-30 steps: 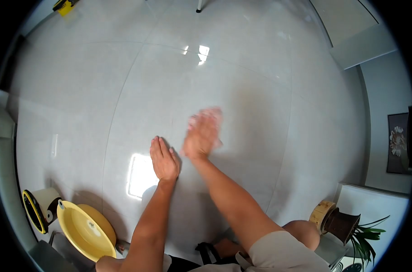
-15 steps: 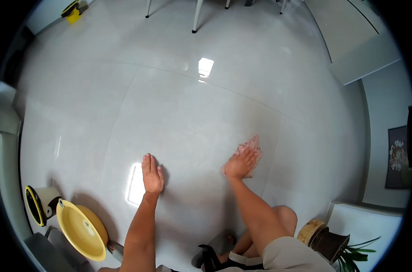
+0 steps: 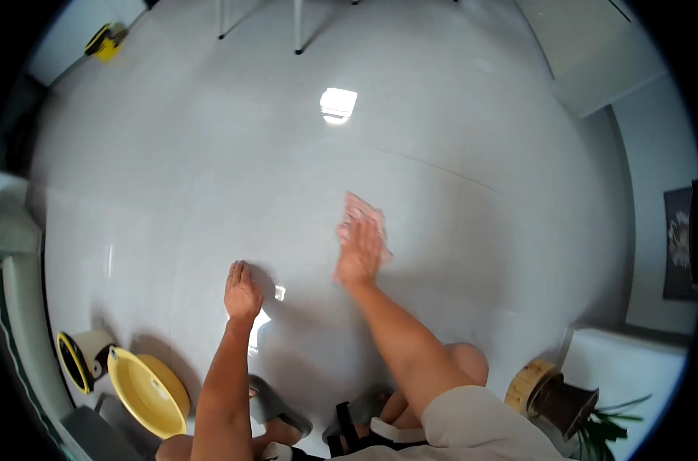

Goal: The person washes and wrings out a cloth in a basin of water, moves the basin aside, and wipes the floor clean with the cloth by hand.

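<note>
Under my right hand (image 3: 360, 250) lies a crumpled pink cloth (image 3: 355, 207), pressed flat on the glossy light grey floor (image 3: 234, 177). The palm faces down and the fingers stretch forward over the cloth, whose edges show past the fingertips and on both sides. My left hand (image 3: 243, 293) is to the left and a bit nearer to me, over the floor beside a bright reflection, with nothing visible in it. Its fingers are extended and close to one another.
At the lower left are a yellow basin (image 3: 151, 393) and a white bucket with a yellow rim (image 3: 85, 358). A potted plant (image 3: 568, 407) stands lower right. White furniture legs (image 3: 297, 27) and a small yellow bucket (image 3: 103, 44) are at the far side.
My right hand and the pink cloth have moved from the right back toward the middle since half a second ago. My left hand is slightly farther left, and the view has shifted.
</note>
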Demonstrator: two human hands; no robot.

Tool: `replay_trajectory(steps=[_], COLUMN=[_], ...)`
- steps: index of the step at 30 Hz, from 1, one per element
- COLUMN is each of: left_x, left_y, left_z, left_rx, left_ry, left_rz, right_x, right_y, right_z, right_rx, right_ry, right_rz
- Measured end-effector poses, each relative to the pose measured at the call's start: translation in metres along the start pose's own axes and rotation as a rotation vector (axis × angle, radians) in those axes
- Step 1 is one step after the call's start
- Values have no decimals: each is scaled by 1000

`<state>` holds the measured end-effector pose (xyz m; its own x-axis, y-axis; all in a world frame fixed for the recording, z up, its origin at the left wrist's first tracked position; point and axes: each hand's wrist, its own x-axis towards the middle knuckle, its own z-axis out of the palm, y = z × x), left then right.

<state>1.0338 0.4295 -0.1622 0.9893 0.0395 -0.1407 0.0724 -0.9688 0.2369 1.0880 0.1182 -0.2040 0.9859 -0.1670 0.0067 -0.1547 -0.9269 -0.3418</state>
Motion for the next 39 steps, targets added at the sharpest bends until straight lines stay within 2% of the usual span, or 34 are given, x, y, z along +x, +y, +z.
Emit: replay_trajectory(steps=[3,4,7,8,10,11,13,16,19,21,25,28,31,34,37,39], left_x=[13,22,50,61,78,82,85,91,98,98,100,97,102,106,108,111], left_y=[24,41,92,107,128,129,130,134,129,129,127,126,125,123,124,124], left_z=[16,22,30,33,44,51,63,61,58,61,60,62,63,57,56,59], left_rx=[-47,-130,-240,-258,-301,-282,-244,-306,-334,-325,-304,-309,-296,-357,-322,-347], left_ry=[183,153,76,98,137,147,164,147,92,78,9,-23,-30,-76,-25,59], left_rz=[314,382,616,625,641,623,585,546,538,530,520,488,488,469,479,500], right_x=[-33,-36,-11,12,57,77,106,113,104,89,81,86,114,130,121,129], right_y=[77,83,68,74,63,39,0,-4,-1,8,-15,-19,-29,-32,-9,-23], right_z=[-18,-30,-28,5,39,28,16,23,11,5,-59,-81,-97,-82,-4,20], right_rx=[-115,-106,-130,468,398,-247,-150,-94,-144,-221,-295,-258,-52,-140,-384,-207], right_ry=[115,173,124,362,411,195,126,143,30,-105,-471,-495,-588,-451,-91,-50], right_rz=[293,393,543,440,244,180,59,-5,-63,-67,20,-43,67,-154,-257,-96])
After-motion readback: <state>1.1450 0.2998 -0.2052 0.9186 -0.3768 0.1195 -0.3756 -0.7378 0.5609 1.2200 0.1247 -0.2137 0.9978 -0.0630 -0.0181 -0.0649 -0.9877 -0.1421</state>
